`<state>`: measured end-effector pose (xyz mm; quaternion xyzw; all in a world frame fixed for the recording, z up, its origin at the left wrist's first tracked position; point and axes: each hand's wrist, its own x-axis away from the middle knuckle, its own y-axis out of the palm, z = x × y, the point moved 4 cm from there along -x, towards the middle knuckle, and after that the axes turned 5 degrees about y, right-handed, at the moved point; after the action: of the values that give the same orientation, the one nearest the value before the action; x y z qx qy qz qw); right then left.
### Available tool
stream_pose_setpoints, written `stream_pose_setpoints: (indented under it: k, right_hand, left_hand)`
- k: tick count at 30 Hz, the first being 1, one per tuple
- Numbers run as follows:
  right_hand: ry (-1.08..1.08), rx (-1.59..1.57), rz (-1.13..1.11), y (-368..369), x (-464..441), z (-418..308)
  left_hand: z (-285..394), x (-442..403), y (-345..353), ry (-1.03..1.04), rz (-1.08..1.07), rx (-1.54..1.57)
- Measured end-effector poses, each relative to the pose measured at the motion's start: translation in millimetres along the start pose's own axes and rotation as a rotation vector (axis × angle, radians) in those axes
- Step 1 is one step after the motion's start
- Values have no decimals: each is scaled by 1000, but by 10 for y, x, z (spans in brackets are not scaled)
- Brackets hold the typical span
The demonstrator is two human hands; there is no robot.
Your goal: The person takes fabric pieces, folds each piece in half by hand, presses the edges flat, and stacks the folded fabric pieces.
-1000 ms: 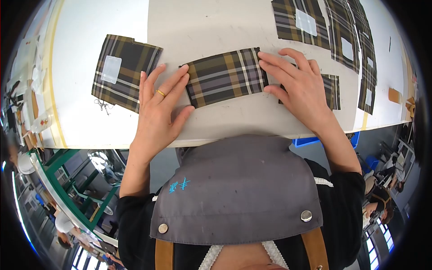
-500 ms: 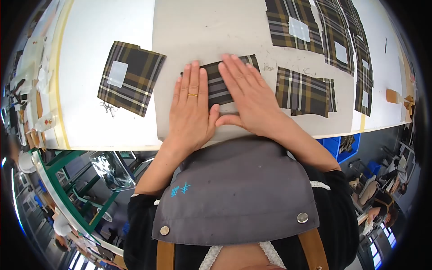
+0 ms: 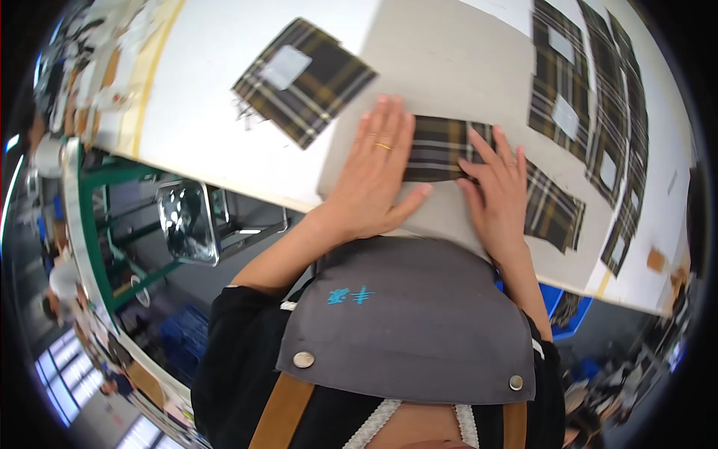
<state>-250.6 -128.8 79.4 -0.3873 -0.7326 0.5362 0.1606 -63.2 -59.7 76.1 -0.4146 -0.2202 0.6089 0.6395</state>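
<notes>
In front of me a dark plaid fabric piece (image 3: 440, 150) lies flat on the grey board (image 3: 434, 56). My left hand (image 3: 380, 168) rests flat at its left end, fingers stretched out and a gold ring on one of them. On the right end of the fabric lies my right hand (image 3: 497, 183), its fingers apart and slightly bent, covering that edge. Just right of this hand is a plaid stack (image 3: 552, 209) with uneven edges. Off to the left, a larger plaid piece (image 3: 329, 86) bears a pale patch (image 3: 286, 67) and has loose threads at its lower corner.
Rows of plaid pieces (image 3: 557, 82) with pale patches lie along the right of the white table (image 3: 202, 97). Below the table's edge are a blue bin (image 3: 576, 318) on the right and a stool (image 3: 187, 221) on the left. A small brown piece (image 3: 657, 260) sits far right.
My view has turned, so the table appears tilted. My right hand has moved to the fabric's right end and bent its fingers; my left hand stays flat at the left end.
</notes>
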Motion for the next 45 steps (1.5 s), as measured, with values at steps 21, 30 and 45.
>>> stream_pose_setpoints:
  k: [21, 30, 45]
  right_hand:
    - [-441, -71, -204, -61, -840, -798]
    - [-567, -80, -35, 508, -1273, -1113]
    - [-558, -1111, -154, -1519, -838, -441]
  left_hand:
    - [-1254, 890, -1032, -749, 669, -353]
    - [-1486, 2615, -860, -1019, 1063, 124]
    - [-2063, 3841, 270, -1536, 498, 215]
